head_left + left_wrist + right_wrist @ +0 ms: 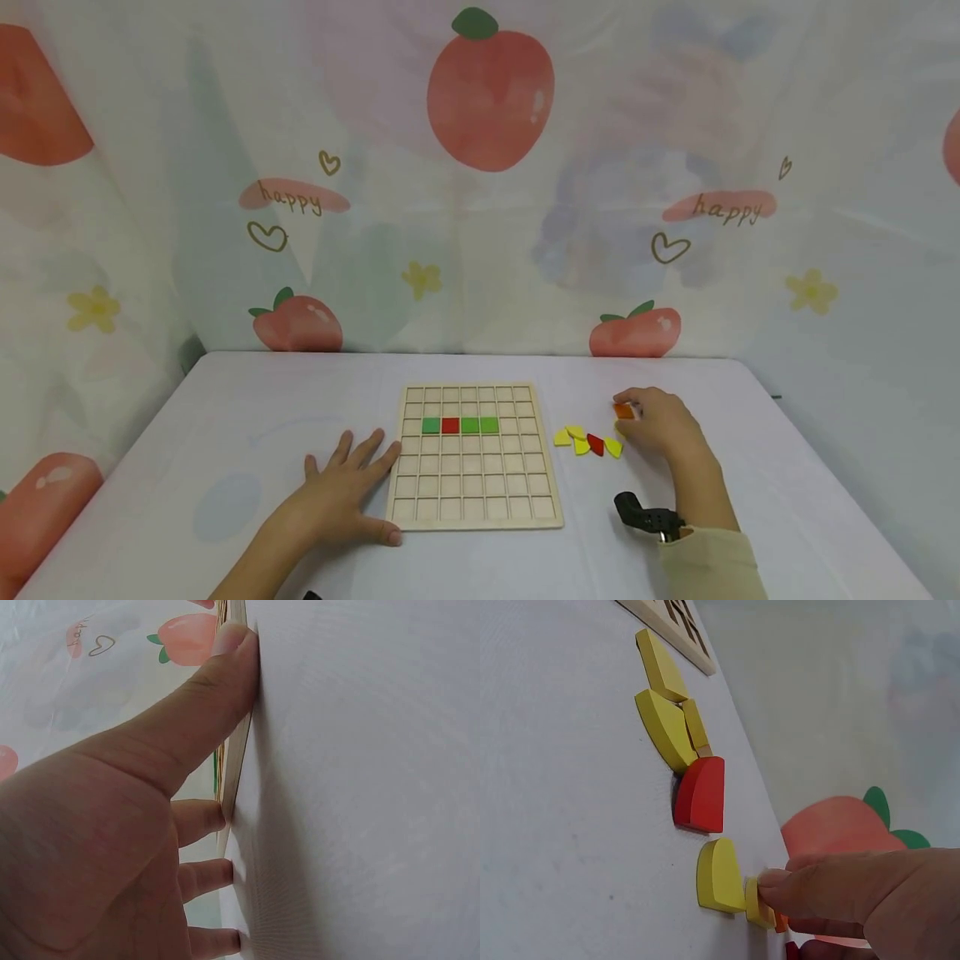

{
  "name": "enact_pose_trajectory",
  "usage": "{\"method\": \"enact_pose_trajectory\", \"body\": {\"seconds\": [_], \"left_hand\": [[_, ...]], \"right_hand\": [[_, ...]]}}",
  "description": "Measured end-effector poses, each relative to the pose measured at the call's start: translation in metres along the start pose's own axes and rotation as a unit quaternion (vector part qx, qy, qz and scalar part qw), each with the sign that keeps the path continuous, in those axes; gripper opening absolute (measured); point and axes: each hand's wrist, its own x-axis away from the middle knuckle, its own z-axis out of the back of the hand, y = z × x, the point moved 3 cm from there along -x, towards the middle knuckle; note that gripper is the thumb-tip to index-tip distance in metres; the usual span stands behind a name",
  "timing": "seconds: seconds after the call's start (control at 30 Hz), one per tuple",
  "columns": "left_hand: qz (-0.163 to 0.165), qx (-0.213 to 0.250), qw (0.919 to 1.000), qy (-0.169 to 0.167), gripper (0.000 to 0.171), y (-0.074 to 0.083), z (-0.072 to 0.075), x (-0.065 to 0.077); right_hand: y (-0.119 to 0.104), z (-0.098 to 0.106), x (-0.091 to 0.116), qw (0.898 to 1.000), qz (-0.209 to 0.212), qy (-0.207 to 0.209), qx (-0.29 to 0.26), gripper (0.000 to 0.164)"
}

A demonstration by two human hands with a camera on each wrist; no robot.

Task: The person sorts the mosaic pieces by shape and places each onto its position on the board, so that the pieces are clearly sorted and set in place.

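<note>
My left hand [333, 500] lies spread beside the wooden grid board [459, 483], with thumb and index finger right at its left edge. In the left wrist view the thumb [202, 697] overlaps the board's side. Green and red square tiles [450, 426] form a short row in the board's upper part. My right hand [660, 421] is over the right end of the loose pieces, thumb and index finger either side of an orange tile [624, 411]. The right wrist view has that thumb against a yellow piece [758, 904]; I cannot tell whether the fingers pinch anything.
Between board and right hand lie loose pieces: several yellow ones [582, 447] with one curved side and a red one [595, 444]. A black wrist mount [645, 514] sits at the right sleeve. Behind the white table [300, 392] hangs a fruit-printed cloth [465, 233].
</note>
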Motion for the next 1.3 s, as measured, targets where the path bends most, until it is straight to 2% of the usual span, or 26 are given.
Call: {"method": "enact_pose_trajectory", "body": {"seconds": [0.2, 0.3, 0.43, 0.57, 0.73, 0.93, 1.3], "left_hand": [[0.001, 0.001, 1.0000, -0.003, 0.117, 0.0013, 0.0007, 0.0002], [0.000, 0.002, 1.0000, -0.004, 0.117, 0.0007, -0.0009, -0.0008], [0.001, 0.002, 1.0000, -0.004, 0.117, -0.0008, -0.0025, -0.0023], [0.003, 0.003, 1.0000, -0.004, 0.117, -0.0005, -0.0025, -0.0025], [0.006, 0.001, 1.0000, -0.003, 0.118, 0.0000, -0.0020, -0.0018], [0.005, 0.000, 1.0000, -0.002, 0.117, -0.0001, -0.0023, -0.0019], [0.003, 0.000, 1.0000, -0.003, 0.117, -0.0006, -0.0026, -0.0025]], "right_hand": [[0.0002, -0.0006, -0.0005, 1.000, 0.004, -0.003, -0.028, 0.039], [0.0006, 0.0004, 0.0000, 0.999, 0.009, 0.017, -0.035, 0.037], [0.0041, 0.0036, 0.0008, 0.999, -0.004, 0.043, -0.018, 0.039], [0.0079, 0.0043, 0.0023, 1.000, -0.013, 0.020, -0.006, 0.040], [0.0078, 0.0032, 0.0026, 1.000, -0.023, -0.002, -0.018, 0.040], [0.0088, 0.0027, 0.0034, 0.999, -0.035, -0.001, -0.028, 0.037], [0.0098, 0.0030, 0.0005, 0.998, -0.031, 0.013, -0.048, 0.039]]}}
